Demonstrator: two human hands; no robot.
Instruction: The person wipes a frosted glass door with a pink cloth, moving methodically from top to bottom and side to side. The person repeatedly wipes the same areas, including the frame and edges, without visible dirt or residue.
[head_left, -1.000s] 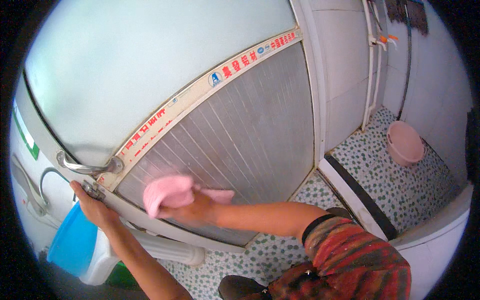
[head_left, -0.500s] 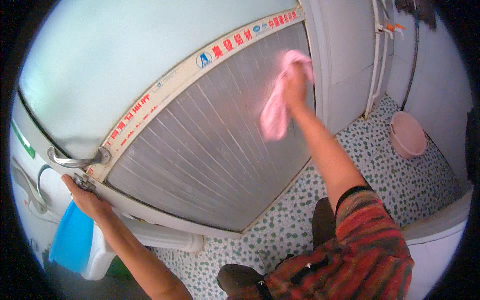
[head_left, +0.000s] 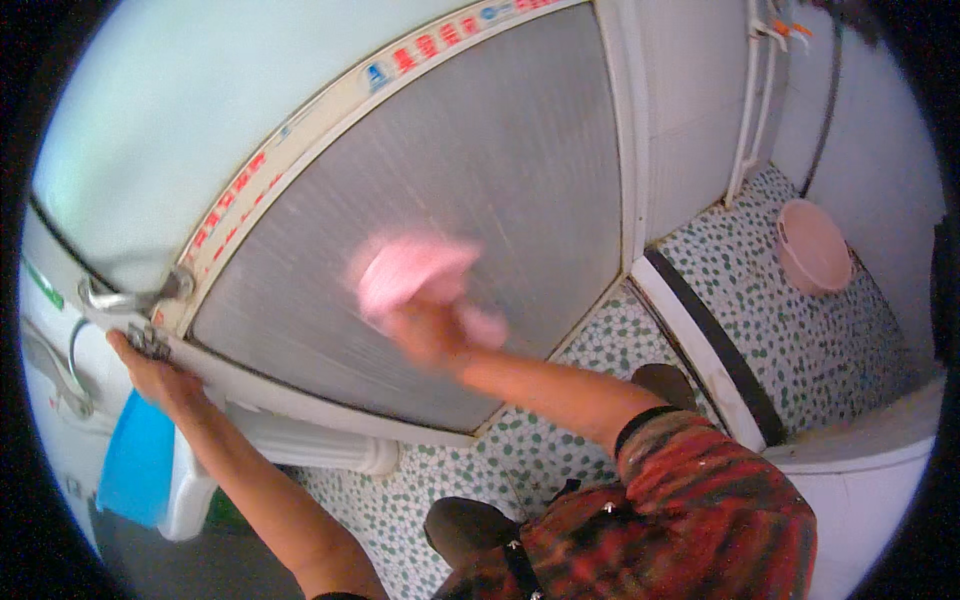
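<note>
A pink cloth (head_left: 415,268), smeared by motion, lies against the grey ribbed lower panel (head_left: 480,170) of a door. My right hand (head_left: 432,330) holds it from above, pressing it to the panel left of the middle. At the door's free edge my left hand (head_left: 165,380) grips the frame beside the metal latch (head_left: 150,343), just below the curved metal handle (head_left: 135,292). The fingers on the far side of that edge are partly hidden. A pale band (head_left: 330,115) with red lettering crosses the door above the panel.
Behind my left forearm are a blue plastic thing (head_left: 138,465) and a white pedestal (head_left: 320,447). A dark-edged raised sill (head_left: 705,345) crosses the green-and-white pebbled floor (head_left: 560,440). Beyond it a pink basin (head_left: 812,248) stands by the wall, near white pipes (head_left: 752,110).
My right hand has swept the cloth from the panel's upper right down to its lower left. My left hand keeps its hold on the door edge. The view has shifted slightly.
</note>
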